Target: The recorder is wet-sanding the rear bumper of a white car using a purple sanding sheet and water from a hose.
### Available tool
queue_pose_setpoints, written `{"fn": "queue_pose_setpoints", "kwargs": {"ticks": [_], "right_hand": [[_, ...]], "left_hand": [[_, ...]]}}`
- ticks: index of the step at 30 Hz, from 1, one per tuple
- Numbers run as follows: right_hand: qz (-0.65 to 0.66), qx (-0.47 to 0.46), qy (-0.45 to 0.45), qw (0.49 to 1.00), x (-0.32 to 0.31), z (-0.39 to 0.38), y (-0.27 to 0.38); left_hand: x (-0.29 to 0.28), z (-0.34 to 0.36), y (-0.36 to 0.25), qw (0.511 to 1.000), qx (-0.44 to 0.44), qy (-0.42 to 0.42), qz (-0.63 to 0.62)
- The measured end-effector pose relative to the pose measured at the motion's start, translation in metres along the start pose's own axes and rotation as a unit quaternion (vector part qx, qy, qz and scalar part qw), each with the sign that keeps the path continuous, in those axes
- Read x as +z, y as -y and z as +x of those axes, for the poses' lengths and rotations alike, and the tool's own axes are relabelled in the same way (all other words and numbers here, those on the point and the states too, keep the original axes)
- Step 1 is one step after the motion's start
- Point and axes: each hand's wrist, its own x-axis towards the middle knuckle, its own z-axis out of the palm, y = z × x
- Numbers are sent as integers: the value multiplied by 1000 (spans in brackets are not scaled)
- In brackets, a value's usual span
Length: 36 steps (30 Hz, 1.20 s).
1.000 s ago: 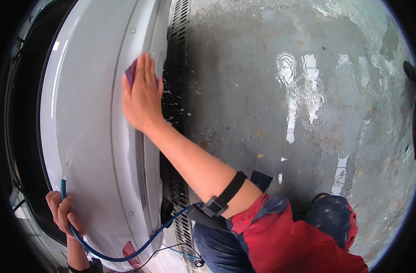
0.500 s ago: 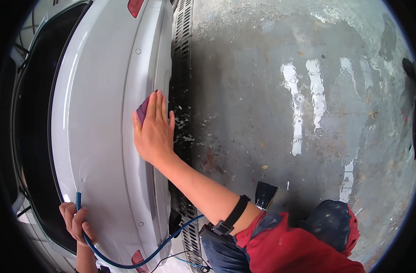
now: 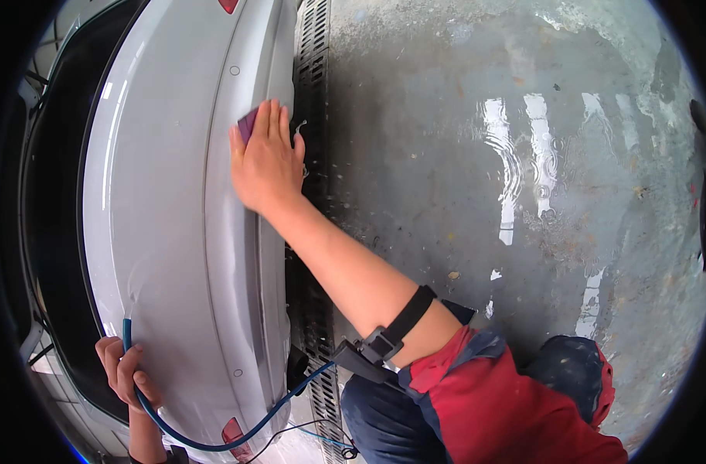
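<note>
Farther up the bumper (image 3: 229, 294) than half a second ago, and closer to the upper cap (image 3: 234, 70): right hand (image 3: 269, 162), carrying along a purple pad (image 3: 248, 124). Hardly shifted at lower left: left hand (image 3: 127, 373), with blue hose (image 3: 190, 444).

Right hand palm down on the pad, holding it against the bumper and covering most of it. Visible only as a small corner between thumb and index finger, to the left of the fingers (image 3: 273, 120). Long axis impossible to tell from so little. Middle three fingers nearly straight, lying close together and pointing up the view, roughly along the bumper's length; thumb out to the left, little finger out to the right. Impossible to tell how firmly pressed.

Clearly nearer to the pad: right hand, directly on top. Left hand well apart, lower on the car (image 3: 148, 193), beside the black rear window (image 3: 55, 193). Fingers there curled around the hose, just behind its open end. Open end aimed up the view, with a thin trail of water (image 3: 132, 292) just beyond. Looped from there across the lower red lamp (image 3: 235, 435), then rising toward the black strap (image 3: 409, 313) on the right arm.

Right of the bumper: drain grate (image 3: 313, 46), then wet floor (image 3: 415, 193).
</note>
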Motion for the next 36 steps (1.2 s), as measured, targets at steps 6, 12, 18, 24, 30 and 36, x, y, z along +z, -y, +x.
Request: {"fn": "queue_pose_setpoints", "kwargs": {"ticks": [6,12,18,24,30,36], "right_hand": [[43,7,16,999,-3,-10,8],[45,-16,20,999,1,-15,13],[69,-46,-59,995,0,8,9],[2,-30,-4,1000,5,7,5],[7,-60,-31,998,5,-15,7],[124,-67,-31,990,20,-28,16]], "left_hand": [[0,1,0,1000,5,5,8],[0,0,0,1000,2,-2,8],[1,-2,0,1000,-4,-2,6],[1,-2,1,1000,17,-5,12],[1,-1,1,1000,16,-7,9],[2,1,0,1000,27,-7,5]]}}
